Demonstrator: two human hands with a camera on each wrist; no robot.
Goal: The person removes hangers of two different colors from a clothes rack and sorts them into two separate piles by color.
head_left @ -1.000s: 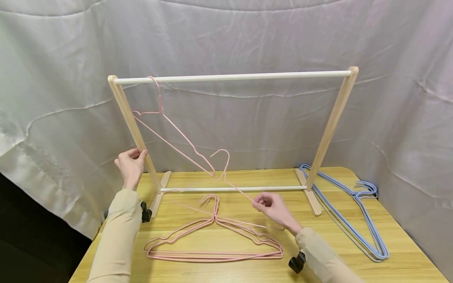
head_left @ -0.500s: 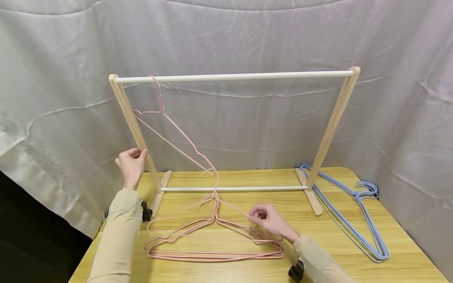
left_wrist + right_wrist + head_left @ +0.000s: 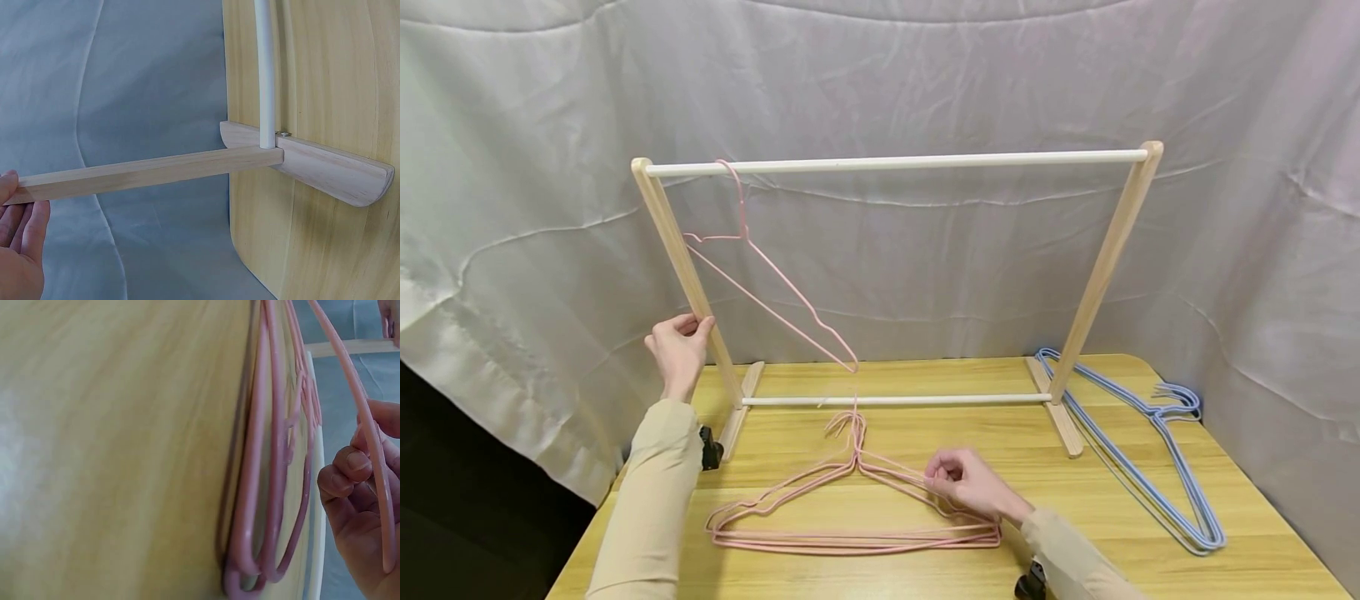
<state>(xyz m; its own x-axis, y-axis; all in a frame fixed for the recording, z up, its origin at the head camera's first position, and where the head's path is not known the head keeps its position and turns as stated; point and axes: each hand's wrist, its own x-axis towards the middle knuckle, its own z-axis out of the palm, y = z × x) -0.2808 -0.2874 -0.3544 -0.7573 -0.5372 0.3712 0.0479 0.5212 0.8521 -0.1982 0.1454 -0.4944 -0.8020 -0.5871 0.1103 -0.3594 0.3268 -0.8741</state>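
Observation:
A small clothes rack with wooden posts and white rails [image 3: 895, 162] stands on the table. My left hand [image 3: 677, 354] pinches its left post [image 3: 156, 174] between thumb and fingers. One pink hanger [image 3: 792, 287] hangs from the top rail's left end. In front of the rack lies a pile of pink hangers [image 3: 790, 550], hooks pointing away from me. My right hand [image 3: 973, 483] pinches a further pink hanger [image 3: 370, 434] by its right shoulder, close over the pile. In the head view its outline nearly merges with theirs; in the right wrist view it stands apart from them.
Several blue hangers [image 3: 1180, 475] lie stacked at the right, partly behind the rack's right foot [image 3: 1063, 425]. A grey curtain [image 3: 925, 267] hangs behind the table. The white lower rail [image 3: 925, 400] runs low between the posts.
My right hand has lowered the pink hanger from a tilted position near the lower rail, levelling it over the pink pile. My left hand has stayed on the post.

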